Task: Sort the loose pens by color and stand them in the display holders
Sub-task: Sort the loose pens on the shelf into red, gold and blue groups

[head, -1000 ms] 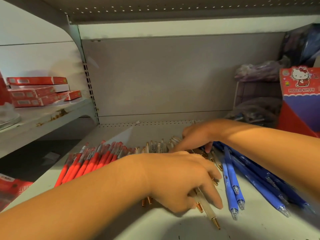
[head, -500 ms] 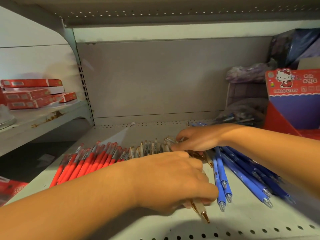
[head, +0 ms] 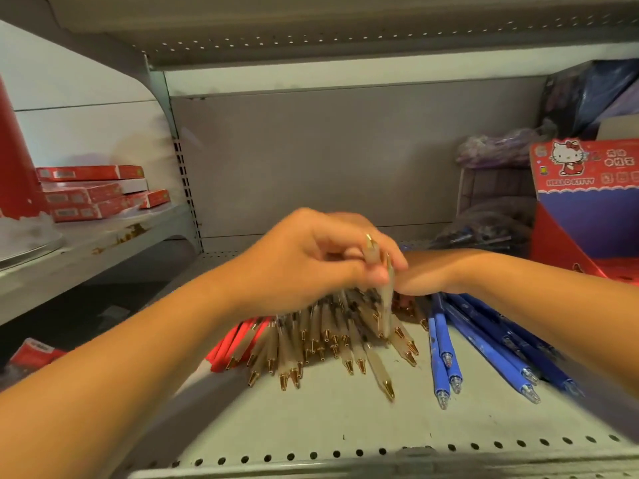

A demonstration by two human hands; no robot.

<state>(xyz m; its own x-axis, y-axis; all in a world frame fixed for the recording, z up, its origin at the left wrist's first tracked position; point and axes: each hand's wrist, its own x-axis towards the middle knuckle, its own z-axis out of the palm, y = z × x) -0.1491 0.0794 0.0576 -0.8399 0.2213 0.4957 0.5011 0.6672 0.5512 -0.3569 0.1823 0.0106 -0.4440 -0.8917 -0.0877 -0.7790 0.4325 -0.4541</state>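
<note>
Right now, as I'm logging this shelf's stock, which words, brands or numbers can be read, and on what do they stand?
"HELLO KITTY": on the header of the red display box, under a cartoon cat.
Other characters on that header: too blurred to read.
Labels on the red flat boxes at left: too small to read.
Print on the clear pens and blue pens: none readable.

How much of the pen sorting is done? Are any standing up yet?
Sorting looks mostly done: red pens, clear gold-tipped pens and blue pens lie in separate bunches on the shelf. In hand: the left hand grips a clear pen upright over its bunch; the right hand is mostly hidden behind it. Left: none visibly stands in a holder, such as the Hello Kitty box.
</note>
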